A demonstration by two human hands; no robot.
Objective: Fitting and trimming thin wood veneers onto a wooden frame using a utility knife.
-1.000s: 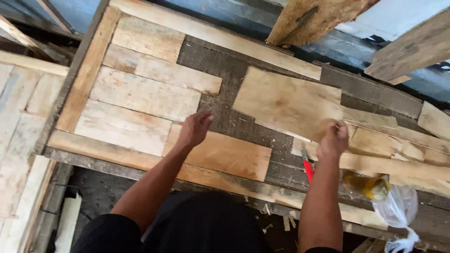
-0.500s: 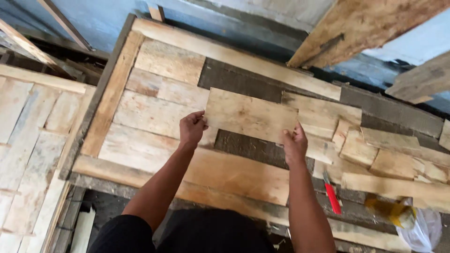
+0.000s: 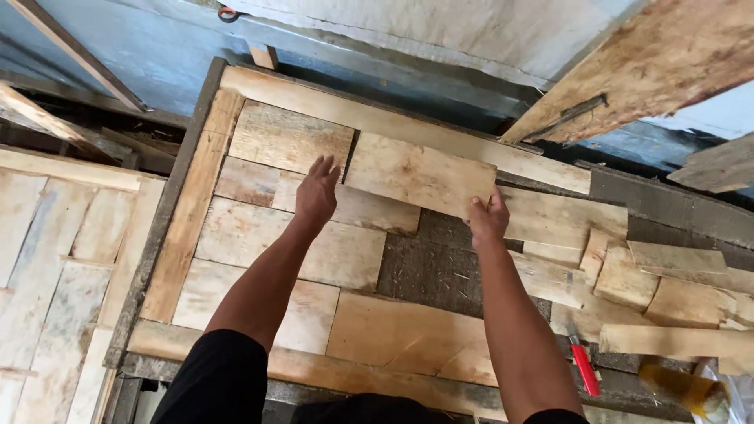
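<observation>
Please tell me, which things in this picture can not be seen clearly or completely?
- Head view: the lower edge of the pale rectangular wooden board is partly covered by the right hand.
- The red-handled tool: its working end lies under loose wood pieces.
- The clear plastic bag is cut off by the picture corner.
- Left hand: its palm faces down, so contact underneath is hidden.

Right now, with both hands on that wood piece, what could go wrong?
1. The board looks rough-sawn, and the right hand pinches its edge, so a splinter seems possible.
2. The left hand lies flat beside the board's end; fingers might get nipped if it slides against the neighbouring plank.
3. Loose offcuts are piled at the right, near a red-handled tool; an elbow could knock them off.
</observation>
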